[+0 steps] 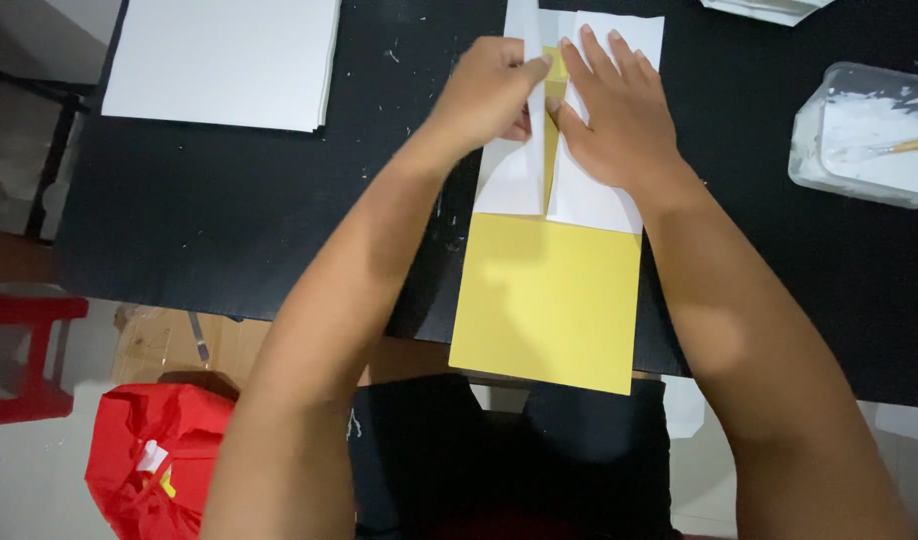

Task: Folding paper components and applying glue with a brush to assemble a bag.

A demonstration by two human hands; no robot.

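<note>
On the black table (229,220), the yellow sheet (549,300) lies lengthwise away from the person.

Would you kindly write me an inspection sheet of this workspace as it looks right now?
Surface: black table, flecked with white specks.
Job's things: yellow sheet overhanging the near edge; white folded flaps on its far part.
Clutter: white paper stack; plastic tub of white paste with a stick.
Hands: left hand pinching a flap; right hand pressing flat.
Cables: nothing seen.
Surroundings: red bag, red stool.
</note>
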